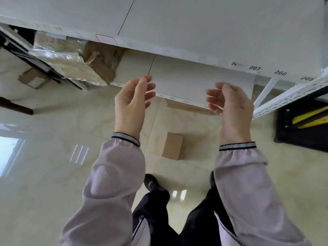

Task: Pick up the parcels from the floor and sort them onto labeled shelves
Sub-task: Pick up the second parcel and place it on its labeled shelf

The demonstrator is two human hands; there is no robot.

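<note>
While white numbered shelves [204, 41] are looming overhead, a brown parcel [172, 145] is lying on the tiled floor [53, 174], its long axis pointing toward the shelves, as the left hand [132, 105] and right hand [232, 109] are hovering above, each grip spread apart, empty.

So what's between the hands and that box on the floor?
Nothing. In the head view, the box sits below both open hands, left and right, with only bare floor tile between.

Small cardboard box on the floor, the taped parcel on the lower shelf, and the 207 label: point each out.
small cardboard box [172, 146], head view, middle of its top face.
taped parcel [71, 59], head view, its shiny taped side.
207 label [254, 68], head view, on the digits.
</note>
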